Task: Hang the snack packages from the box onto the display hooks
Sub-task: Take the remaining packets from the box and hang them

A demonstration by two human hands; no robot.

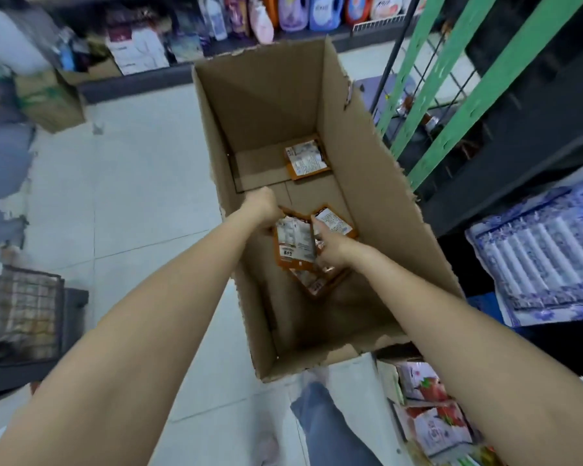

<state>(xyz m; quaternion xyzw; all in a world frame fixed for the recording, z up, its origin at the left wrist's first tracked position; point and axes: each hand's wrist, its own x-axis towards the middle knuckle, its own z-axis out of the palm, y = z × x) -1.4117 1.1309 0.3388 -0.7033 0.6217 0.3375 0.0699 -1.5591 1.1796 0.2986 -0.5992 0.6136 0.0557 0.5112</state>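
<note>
Low in the frame, a person's two bare arms reached down into a tall cardboard box (pixel 377 183) at centre. The left hand (pixel 261 205) and right hand (pixel 334 245) each gripped orange snack packets (pixel 295 240). Farther in, one packet (pixel 306 159) lay alone on the box floor. Green display rack (pixel 451 62) stood upper right.

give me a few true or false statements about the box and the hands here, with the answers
1. Both hands are down inside the cardboard box. True.
2. The box is packed full to the rim. False: only a few snack packages lie on its bottom, much of which is bare.
3. One package lies apart at the far end of the box. True.
4. The left hand rests on the floor outside the box. False: it grips a package inside the box.
5. The right hand reaches among the packages near the left hand. True.
</note>
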